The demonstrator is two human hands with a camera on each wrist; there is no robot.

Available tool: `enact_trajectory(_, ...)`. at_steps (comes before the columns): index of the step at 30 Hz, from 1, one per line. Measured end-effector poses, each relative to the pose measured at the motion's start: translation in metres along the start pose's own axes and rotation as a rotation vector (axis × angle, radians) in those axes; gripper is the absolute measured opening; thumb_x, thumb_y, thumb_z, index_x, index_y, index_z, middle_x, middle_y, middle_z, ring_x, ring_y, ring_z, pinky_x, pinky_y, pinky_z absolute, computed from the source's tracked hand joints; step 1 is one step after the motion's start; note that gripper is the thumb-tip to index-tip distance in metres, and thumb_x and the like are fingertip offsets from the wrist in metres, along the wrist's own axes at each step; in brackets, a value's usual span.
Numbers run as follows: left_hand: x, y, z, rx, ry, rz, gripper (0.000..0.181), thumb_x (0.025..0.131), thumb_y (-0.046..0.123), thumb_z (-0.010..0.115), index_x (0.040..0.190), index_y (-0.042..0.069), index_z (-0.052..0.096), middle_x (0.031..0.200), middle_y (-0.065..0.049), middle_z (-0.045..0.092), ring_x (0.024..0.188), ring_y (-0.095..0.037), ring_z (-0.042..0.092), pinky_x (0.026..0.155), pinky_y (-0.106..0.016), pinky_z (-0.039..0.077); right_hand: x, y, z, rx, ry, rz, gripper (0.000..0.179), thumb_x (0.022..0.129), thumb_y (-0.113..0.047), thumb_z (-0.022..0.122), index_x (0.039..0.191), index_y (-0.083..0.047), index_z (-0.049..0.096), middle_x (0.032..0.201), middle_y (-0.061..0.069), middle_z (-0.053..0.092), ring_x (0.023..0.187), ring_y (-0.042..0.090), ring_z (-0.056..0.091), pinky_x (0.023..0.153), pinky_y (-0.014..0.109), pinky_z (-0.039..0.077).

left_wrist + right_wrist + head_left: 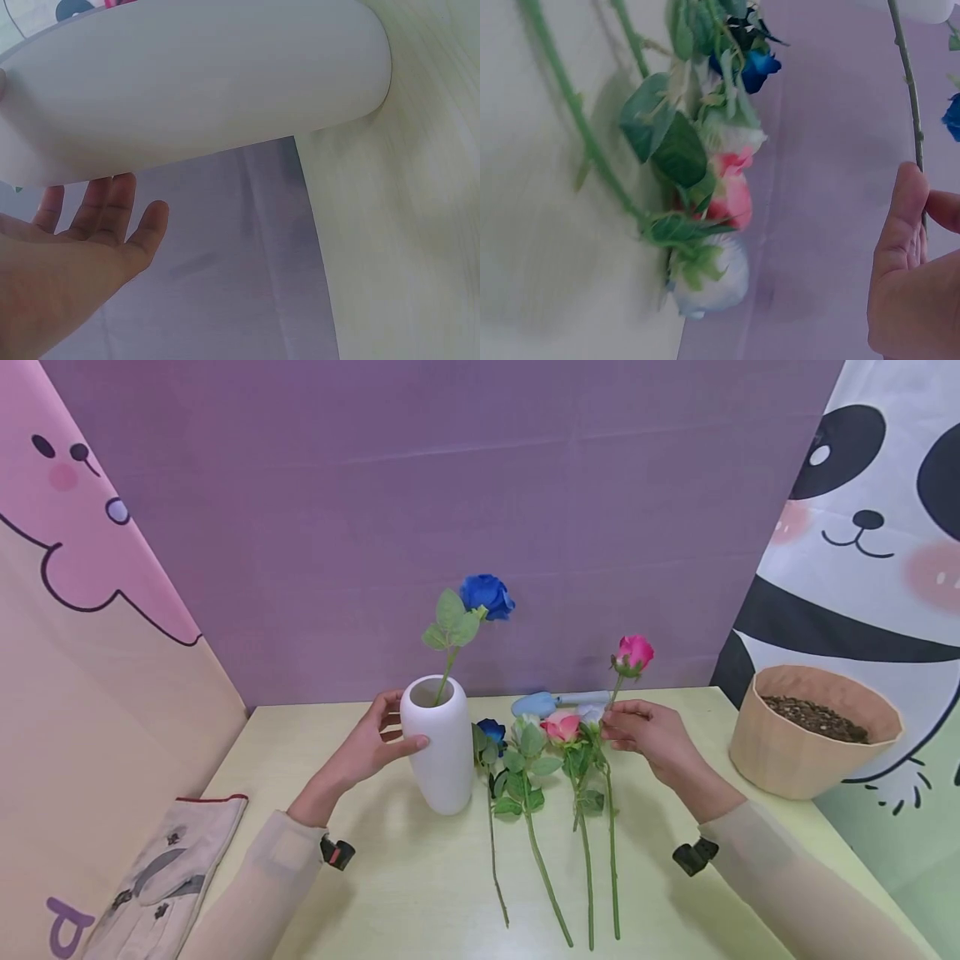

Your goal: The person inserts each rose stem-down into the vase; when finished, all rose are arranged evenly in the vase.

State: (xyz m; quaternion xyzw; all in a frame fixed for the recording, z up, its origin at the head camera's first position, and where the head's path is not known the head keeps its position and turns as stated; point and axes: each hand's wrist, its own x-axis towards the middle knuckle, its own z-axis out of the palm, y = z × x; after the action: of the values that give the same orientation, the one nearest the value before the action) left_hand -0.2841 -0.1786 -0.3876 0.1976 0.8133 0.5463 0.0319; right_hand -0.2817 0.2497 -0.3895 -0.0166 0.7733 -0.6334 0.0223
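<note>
A white vase point(441, 768) stands on the table with one blue rose point(487, 597) leaning out of its mouth. My left hand point(367, 745) grips it near the top, thumb across the near side; fingers point(120, 199) show along its edge in the left wrist view. My right hand point(654, 739) pinches the stem of a deep pink rose point(635, 653), bloom upward, above the table's far right part. Beside the vase lie a dark blue rose point(492, 732), a white rose point(731, 135), a pink rose point(561, 727) and a pale blue rose point(724, 274), stems toward me.
Behind the blooms lies a trowel with a light blue blade point(535, 705). A tan pot point(772, 756) of dark soil stands at the right edge. Grey-white patterned fabric point(168, 860) lies at the left. A purple backdrop point(337, 527) rises along the table's far edge.
</note>
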Motion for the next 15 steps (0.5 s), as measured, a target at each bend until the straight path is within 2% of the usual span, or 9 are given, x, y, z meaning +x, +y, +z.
enact_trajectory(6,0.0,0.0,0.0,-0.006,0.0,0.006,0.081,0.086,0.028,0.079,0.148,0.016,0.03,0.143,-0.009,0.045,0.135,-0.035,0.047,0.116,-0.055,0.039,0.002,-0.009,0.011,0.086,0.041,-0.006,0.032,0.099,-0.022,0.063,0.119,0.001,0.053,0.087,-0.011,0.071,0.079,0.002,0.072,0.076,0.021,0.061)
enact_trajectory(15,-0.001,0.0,-0.001,-0.001,0.007,0.008,0.079,0.086,0.028,0.079,0.148,0.017,0.033,0.142,-0.01,0.046,0.134,-0.034,0.049,0.116,-0.054,0.04,0.003,-0.021,0.022,0.17,0.044,-0.033,0.031,0.098,-0.021,0.065,0.117,0.001,0.053,0.09,-0.009,0.071,0.08,0.004,0.072,0.079,0.023,0.062)
